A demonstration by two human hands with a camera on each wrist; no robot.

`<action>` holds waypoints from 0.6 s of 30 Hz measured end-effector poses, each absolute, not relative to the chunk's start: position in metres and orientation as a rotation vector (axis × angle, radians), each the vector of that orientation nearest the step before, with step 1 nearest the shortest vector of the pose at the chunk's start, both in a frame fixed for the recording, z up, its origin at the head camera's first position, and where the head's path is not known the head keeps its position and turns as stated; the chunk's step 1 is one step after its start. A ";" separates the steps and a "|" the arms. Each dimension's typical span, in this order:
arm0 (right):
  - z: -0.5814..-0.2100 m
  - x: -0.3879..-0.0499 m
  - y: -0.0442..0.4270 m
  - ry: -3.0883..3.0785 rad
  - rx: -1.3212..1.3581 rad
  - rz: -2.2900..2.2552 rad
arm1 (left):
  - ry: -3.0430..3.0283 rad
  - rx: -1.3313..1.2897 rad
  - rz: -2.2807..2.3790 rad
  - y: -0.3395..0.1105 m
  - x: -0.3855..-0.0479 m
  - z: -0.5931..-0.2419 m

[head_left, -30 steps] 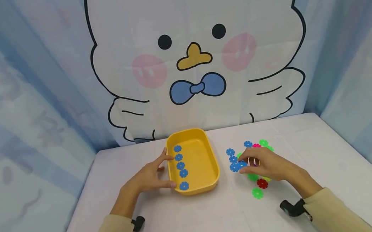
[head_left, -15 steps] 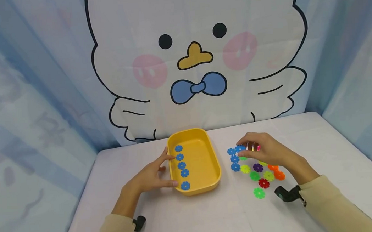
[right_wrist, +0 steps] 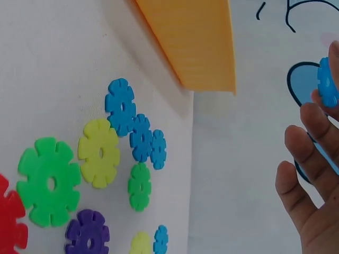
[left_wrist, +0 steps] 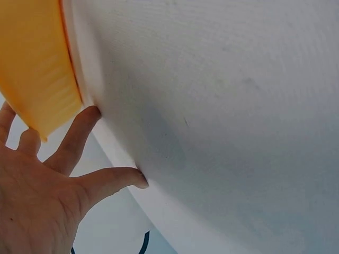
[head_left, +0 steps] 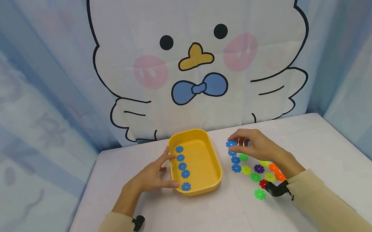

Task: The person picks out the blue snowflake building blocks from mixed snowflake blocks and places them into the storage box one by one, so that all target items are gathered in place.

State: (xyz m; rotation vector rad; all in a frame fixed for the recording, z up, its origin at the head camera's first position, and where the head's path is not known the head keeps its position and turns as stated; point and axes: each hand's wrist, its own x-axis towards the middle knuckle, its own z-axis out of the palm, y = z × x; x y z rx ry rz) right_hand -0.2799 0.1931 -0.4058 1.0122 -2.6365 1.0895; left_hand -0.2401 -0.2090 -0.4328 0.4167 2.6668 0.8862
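Note:
My right hand (head_left: 255,143) pinches a blue flower-shaped plastic disc (head_left: 230,143) between thumb and fingers, just above the table. In the right wrist view this held disc (right_wrist: 325,84) shows edge-on. Below it, three blue discs (right_wrist: 141,138) lie in a row on the cloth, right of the yellow tray (head_left: 215,164). Several blue discs (head_left: 182,166) form a line along the tray's left side, inside it. My left hand (head_left: 149,175) rests against the tray's left edge with its fingers spread. The left wrist view shows those fingers (left_wrist: 74,140) fairly straight beside the tray wall.
Right of the tray lie scattered discs, among them a green disc (right_wrist: 49,182), a purple disc (head_left: 259,168), a red disc (head_left: 263,183) and orange discs (head_left: 280,176). My right forearm covers some. A curtain (head_left: 198,115) with a cartoon face stands behind the white table.
My right hand has carried the blue disc away from the pile, backward and left, to the far end of the blue row. The left hand and tray have stayed in place.

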 end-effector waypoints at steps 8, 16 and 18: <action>-0.410 -0.286 0.176 -2.612 1.002 1.162 | 2.667 0.426 0.883 -0.210 -0.239 -0.433; -0.415 -0.293 0.158 -2.594 1.036 1.161 | 2.678 0.402 0.882 -0.211 -0.240 -0.436; -0.417 -0.295 0.152 -2.609 1.033 1.159 | 2.676 0.393 0.891 -0.212 -0.240 -0.436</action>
